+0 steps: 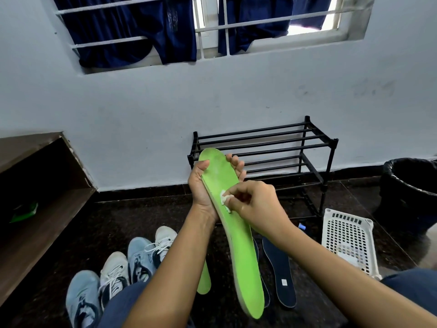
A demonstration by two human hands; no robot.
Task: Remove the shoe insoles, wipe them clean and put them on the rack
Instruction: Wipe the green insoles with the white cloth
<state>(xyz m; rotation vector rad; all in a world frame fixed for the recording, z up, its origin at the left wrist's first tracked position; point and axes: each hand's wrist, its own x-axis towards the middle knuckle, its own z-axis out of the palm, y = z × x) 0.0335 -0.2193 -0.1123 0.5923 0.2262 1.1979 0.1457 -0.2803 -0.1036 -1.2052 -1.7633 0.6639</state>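
Fingers (238,194) of the right hand (257,205) pinch a white wipe (224,199) against the green insole (241,252). The left hand (201,185) grips its toe end, fingers curled round it.

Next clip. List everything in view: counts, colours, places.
Foam shoe insole: one, bright green, held mid-frame.
Second foam insole: one, green, floor, partly behind left forearm.
Flat dark insoles: two, navy, floor beside it.
Crumpled wipe: one, white, against held insole.
Lace-up sneakers: four, two light blue, two white, floor lower left.
Metal-tube shoe rack: one, black, against wall.
Perforated plastic basket: one, white, floor right.
Lined bin: one, black, far right.
Hanging clothes: several, navy, window bars.
Left hand: one, holds green insole.
Right hand: one, pinches wipe.
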